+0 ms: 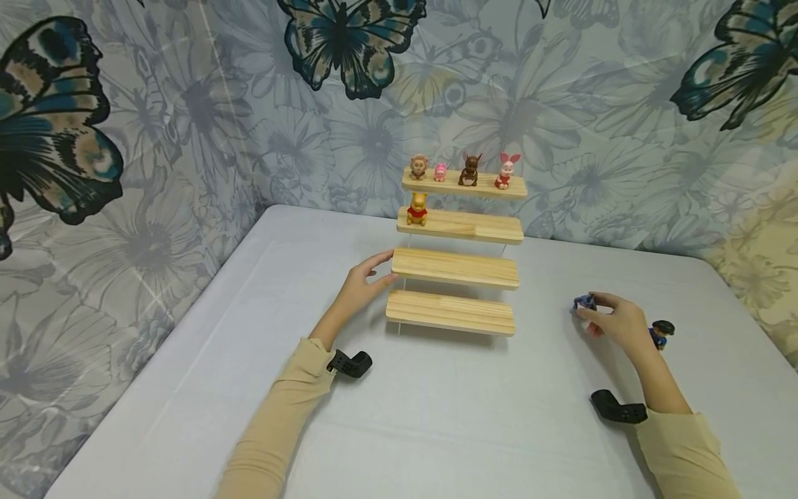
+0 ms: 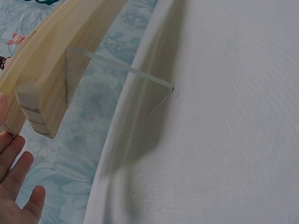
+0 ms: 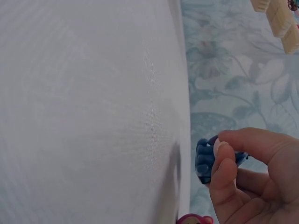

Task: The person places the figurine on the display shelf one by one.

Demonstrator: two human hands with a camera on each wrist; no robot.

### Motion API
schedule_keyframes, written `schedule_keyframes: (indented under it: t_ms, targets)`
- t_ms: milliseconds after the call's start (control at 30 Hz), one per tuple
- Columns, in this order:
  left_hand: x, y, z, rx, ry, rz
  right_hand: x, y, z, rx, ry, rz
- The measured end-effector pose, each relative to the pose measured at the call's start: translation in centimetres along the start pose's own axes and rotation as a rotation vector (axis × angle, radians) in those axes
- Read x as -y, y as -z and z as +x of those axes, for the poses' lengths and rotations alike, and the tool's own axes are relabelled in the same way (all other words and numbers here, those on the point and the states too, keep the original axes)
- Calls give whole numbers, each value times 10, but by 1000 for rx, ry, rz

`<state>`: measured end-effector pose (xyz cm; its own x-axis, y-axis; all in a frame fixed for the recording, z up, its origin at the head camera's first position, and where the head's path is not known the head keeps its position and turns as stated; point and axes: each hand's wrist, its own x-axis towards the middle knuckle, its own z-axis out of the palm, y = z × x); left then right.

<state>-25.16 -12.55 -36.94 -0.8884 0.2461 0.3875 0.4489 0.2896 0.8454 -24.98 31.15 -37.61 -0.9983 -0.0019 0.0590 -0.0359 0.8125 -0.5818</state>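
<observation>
A display stand with several stepped wooden shelves (image 1: 455, 268) stands on the white table. My left hand (image 1: 358, 287) holds the left end of its second shelf from the bottom between thumb and fingers; the wrist view shows the shelf end (image 2: 42, 112) and the other fingers spread beside it. On the right, my right hand (image 1: 620, 324) pinches a small blue figurine (image 1: 584, 302) between thumb and fingers, with part of it covered. In the right wrist view the blue figurine (image 3: 204, 158) appears just above the tabletop. Behind that hand is a figurine with a dark cap (image 1: 661, 334), partly hidden.
Along the top shelf sit a lion-like figurine (image 1: 418, 166), a small pink one (image 1: 440, 172), a brown one (image 1: 470, 170) and a pink pig (image 1: 507, 171). A yellow bear in red (image 1: 417, 209) sits one shelf lower. Patterned cloth (image 1: 368, 145) hangs behind the table (image 1: 449, 423).
</observation>
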Motion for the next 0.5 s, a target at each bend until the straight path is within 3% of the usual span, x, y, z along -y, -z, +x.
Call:
schedule_keyframes:
  t_ms: [267,500]
  targets:
    - [0,0,1,2,3,-2,6,2,4,-60,-7,16]
    - [0,0,0,-1,-1,-7,13,7,4,-63,18,57]
